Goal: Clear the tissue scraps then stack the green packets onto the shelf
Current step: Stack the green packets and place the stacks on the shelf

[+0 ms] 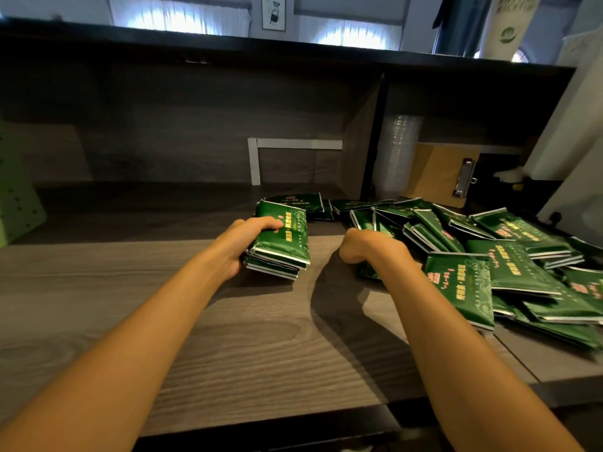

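The left hand (243, 244) grips a stack of green packets (282, 243), thumb laid across the top packet and fingers curled underneath, with the stack's lower end just above the wood-grain tabletop (195, 321). At three o'clock from it, a little apart, the right hand (365, 247) is bent down at the wrist over the near edge of a loose pile of green packets (509, 265). Its fingers are hidden behind the back of the hand, so I cannot tell whether it has hold of a packet or only rests there. The pile spreads from that hand toward three and four o'clock, packets overlapping at all angles on the tabletop. At twelve o'clock from the held stack, a few more flat green packets (300, 200) lie on the darker shelf (146, 203) that runs behind the tabletop. An L-shaped strip of pale tape (284, 144) is stuck to the shelf's back wall. Past the dark upright divider (372, 132), at one o'clock, stand a column of clear plastic cups (399, 151) and a brown clipboard (440, 171). At nine o'clock, at the frame's edge, is a green perforated panel (16, 197).
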Demonstrator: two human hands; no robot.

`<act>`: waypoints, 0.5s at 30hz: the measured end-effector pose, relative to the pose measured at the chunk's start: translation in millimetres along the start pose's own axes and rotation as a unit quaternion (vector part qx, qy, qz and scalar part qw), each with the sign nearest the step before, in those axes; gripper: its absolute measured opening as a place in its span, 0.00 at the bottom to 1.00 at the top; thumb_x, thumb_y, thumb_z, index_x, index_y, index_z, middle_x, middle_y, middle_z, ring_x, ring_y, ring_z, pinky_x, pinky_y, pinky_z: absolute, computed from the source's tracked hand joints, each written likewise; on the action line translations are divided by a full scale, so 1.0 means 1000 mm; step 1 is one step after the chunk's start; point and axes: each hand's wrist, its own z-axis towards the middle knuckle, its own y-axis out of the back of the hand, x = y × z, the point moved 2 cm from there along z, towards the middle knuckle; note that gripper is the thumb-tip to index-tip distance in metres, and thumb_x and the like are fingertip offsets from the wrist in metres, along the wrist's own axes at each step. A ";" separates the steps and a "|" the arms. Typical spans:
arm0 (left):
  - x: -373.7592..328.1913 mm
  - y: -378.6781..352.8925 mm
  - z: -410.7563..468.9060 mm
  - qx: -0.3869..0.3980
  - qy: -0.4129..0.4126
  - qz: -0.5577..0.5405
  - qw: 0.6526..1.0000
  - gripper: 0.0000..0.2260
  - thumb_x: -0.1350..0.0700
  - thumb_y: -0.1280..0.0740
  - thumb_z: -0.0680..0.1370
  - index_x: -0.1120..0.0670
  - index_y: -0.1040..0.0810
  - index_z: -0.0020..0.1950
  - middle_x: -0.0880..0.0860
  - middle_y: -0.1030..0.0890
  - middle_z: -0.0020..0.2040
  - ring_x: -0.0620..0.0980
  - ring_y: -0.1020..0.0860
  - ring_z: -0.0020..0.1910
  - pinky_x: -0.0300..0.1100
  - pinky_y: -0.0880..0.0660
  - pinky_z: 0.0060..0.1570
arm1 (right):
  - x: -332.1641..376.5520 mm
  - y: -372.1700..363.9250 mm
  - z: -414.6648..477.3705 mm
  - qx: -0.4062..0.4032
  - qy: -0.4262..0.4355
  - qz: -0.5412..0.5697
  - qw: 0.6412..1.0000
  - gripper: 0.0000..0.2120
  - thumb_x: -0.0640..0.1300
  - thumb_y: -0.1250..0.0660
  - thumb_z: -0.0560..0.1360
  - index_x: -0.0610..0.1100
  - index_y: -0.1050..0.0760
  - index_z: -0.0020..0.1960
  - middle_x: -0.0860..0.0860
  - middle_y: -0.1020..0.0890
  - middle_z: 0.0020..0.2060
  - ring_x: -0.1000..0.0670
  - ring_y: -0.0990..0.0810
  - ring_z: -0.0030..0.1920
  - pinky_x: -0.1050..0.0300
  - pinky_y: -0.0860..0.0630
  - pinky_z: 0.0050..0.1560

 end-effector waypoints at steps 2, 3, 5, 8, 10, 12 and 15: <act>0.000 0.002 0.001 -0.006 0.001 -0.004 1.000 0.25 0.54 0.29 0.72 0.58 0.31 0.66 0.58 0.18 0.49 0.53 0.18 0.41 0.41 0.24 0.32 | 0.009 0.001 -0.003 0.000 0.019 -0.002 1.000 0.21 0.40 0.41 0.78 0.36 0.37 0.70 0.38 0.30 0.66 0.38 0.29 0.64 0.50 0.29 0.59; 0.000 0.004 0.002 -0.010 0.002 -0.008 1.000 0.26 0.54 0.29 0.72 0.58 0.32 0.67 0.59 0.18 0.50 0.53 0.18 0.41 0.41 0.24 0.32 | 0.016 0.001 -0.005 -0.001 0.035 0.006 0.999 0.23 0.40 0.41 0.79 0.36 0.41 0.72 0.38 0.32 0.68 0.38 0.30 0.65 0.51 0.30 0.56; -0.002 0.008 0.004 -0.021 0.000 -0.019 1.000 0.26 0.54 0.29 0.72 0.57 0.32 0.67 0.59 0.18 0.51 0.54 0.18 0.42 0.42 0.24 0.32 | 0.030 0.005 -0.012 0.000 0.079 0.044 0.996 0.25 0.40 0.41 0.80 0.38 0.44 0.74 0.39 0.34 0.69 0.39 0.30 0.65 0.51 0.30 0.56; -0.004 0.018 0.007 -0.048 -0.006 -0.034 0.998 0.24 0.55 0.29 0.72 0.58 0.30 0.66 0.59 0.19 0.52 0.54 0.19 0.43 0.43 0.24 0.34 | 0.039 0.009 -0.016 -0.009 0.129 0.138 0.982 0.22 0.36 0.45 0.80 0.40 0.43 0.74 0.40 0.32 0.67 0.41 0.28 0.62 0.52 0.29 0.56; -0.004 0.024 0.009 -0.069 -0.009 -0.039 0.997 0.24 0.55 0.29 0.72 0.58 0.30 0.65 0.60 0.19 0.52 0.55 0.19 0.45 0.44 0.24 0.36 | 0.034 0.010 -0.015 -0.044 0.129 0.174 0.975 0.21 0.40 0.41 0.80 0.39 0.39 0.72 0.40 0.30 0.66 0.42 0.27 0.62 0.52 0.29 0.57; -0.002 0.029 0.011 -0.080 -0.002 -0.042 0.996 0.24 0.55 0.29 0.71 0.58 0.30 0.65 0.59 0.19 0.53 0.56 0.19 0.47 0.45 0.23 0.38 | 0.029 0.007 -0.013 -0.075 0.110 0.144 0.981 0.25 0.51 0.36 0.78 0.37 0.36 0.68 0.40 0.29 0.65 0.41 0.28 0.63 0.50 0.29 0.60; 0.000 0.030 0.012 -0.080 0.005 -0.028 0.996 0.25 0.54 0.28 0.71 0.57 0.30 0.65 0.59 0.19 0.53 0.56 0.19 0.48 0.46 0.23 0.39 | 0.027 -0.002 -0.005 -0.029 0.091 0.116 0.989 0.36 0.58 0.33 0.73 0.39 0.41 0.71 0.40 0.36 0.70 0.40 0.33 0.68 0.47 0.32 0.66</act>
